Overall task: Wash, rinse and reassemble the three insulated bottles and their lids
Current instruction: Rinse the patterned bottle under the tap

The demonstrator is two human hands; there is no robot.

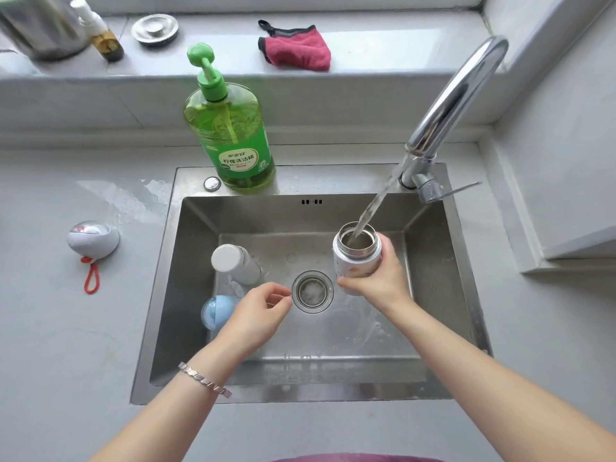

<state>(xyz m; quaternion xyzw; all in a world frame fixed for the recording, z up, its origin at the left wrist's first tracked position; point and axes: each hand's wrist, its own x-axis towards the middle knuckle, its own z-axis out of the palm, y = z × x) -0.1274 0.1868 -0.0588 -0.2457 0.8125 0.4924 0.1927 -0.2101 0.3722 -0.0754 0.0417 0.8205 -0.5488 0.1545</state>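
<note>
My right hand (376, 278) grips a white patterned bottle (356, 253) upright in the sink, its lid off, with water from the tap (450, 105) streaming into its mouth. A white bottle (233, 263) with its lid on stands at the sink's left. In front of it stands a blue bottle (215, 311), partly hidden by my left hand (260, 315). That hand hovers over the sink floor with fingers loosely curled and nothing in it. A white lid with a red loop (91, 240) lies on the counter to the left.
A green pump bottle of dish soap (233, 141) stands on the steel sink's rim (160, 261). The drain strainer (312, 291) sits mid-sink. On the windowsill lie a pink cloth (295, 48), a metal sink plug (155, 28) and a small spray bottle (100, 31).
</note>
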